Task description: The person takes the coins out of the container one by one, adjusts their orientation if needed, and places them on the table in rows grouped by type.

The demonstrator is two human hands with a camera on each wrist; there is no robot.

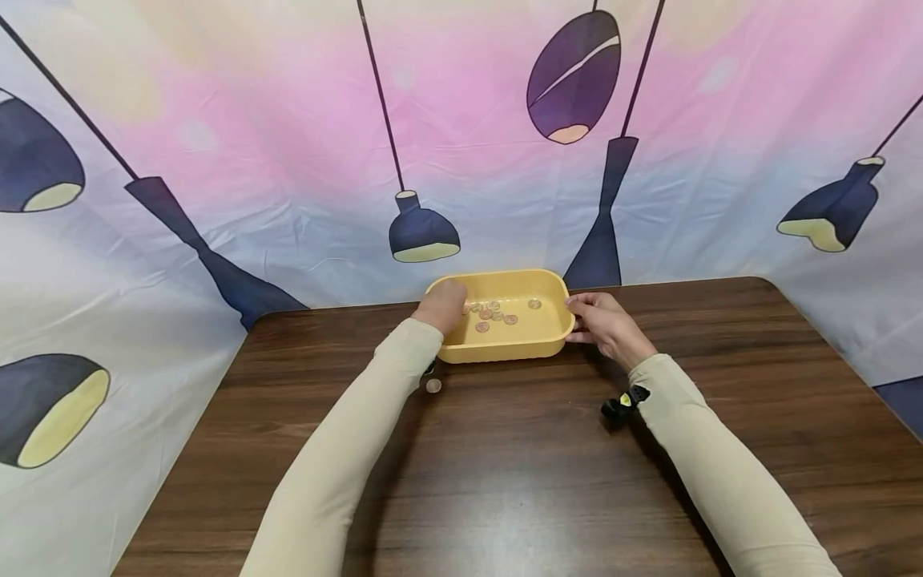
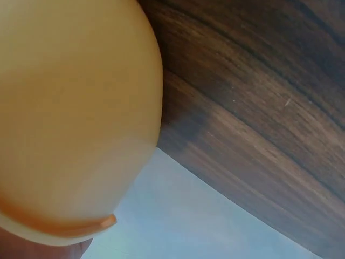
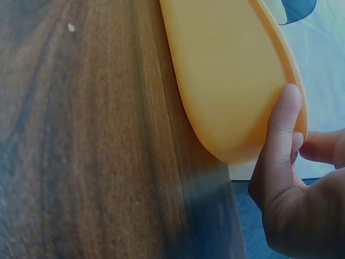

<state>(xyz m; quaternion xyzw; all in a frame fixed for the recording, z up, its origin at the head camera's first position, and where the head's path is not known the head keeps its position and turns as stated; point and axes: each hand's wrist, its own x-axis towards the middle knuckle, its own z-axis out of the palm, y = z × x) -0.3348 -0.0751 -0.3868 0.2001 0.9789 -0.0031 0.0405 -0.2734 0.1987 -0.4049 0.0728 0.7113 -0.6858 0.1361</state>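
A yellow rectangular tray [image 1: 505, 352] stands near the far edge of the table. Several copper and silvery coins [image 1: 510, 319] lie on its floor, mostly toward the left half. My left hand [image 1: 442, 306] reaches over the tray's left end, its fingers hidden from the head view. In the left wrist view, the tray's outer wall [image 2: 70, 118] fills much of the picture, with only a bit of the hand [image 2: 48, 249] past the rim. At the right end, my right hand [image 1: 606, 324] holds the rim, thumb on top and fingers [image 3: 283, 124] against the outer wall.
A small round coin-like disc [image 1: 433, 386] lies on the brown wooden table [image 1: 519, 449], in front of the tray by my left wrist. Right behind the table hangs a printed cloth [image 1: 288, 224] with a lamp pattern.
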